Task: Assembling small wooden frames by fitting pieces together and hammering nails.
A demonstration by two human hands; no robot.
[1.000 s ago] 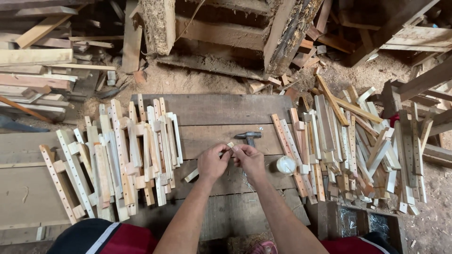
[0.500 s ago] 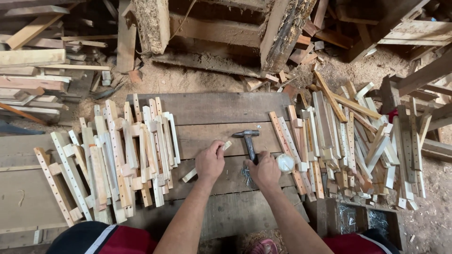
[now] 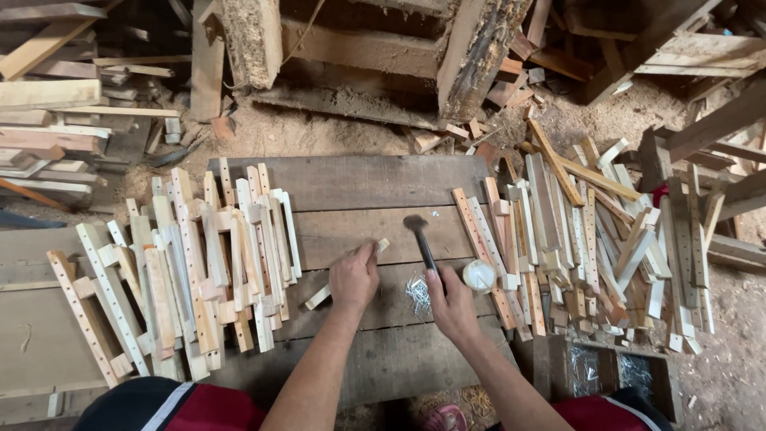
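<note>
Head view: left hand pinning thin wooden strip flat on plank bench; right hand clamped low on hammer. Light, stiff, probably splits easily; best gripped mid-length

2 bare forearms, no sleeves; red garment with white stripe at lap; pink footwear below.
</note>
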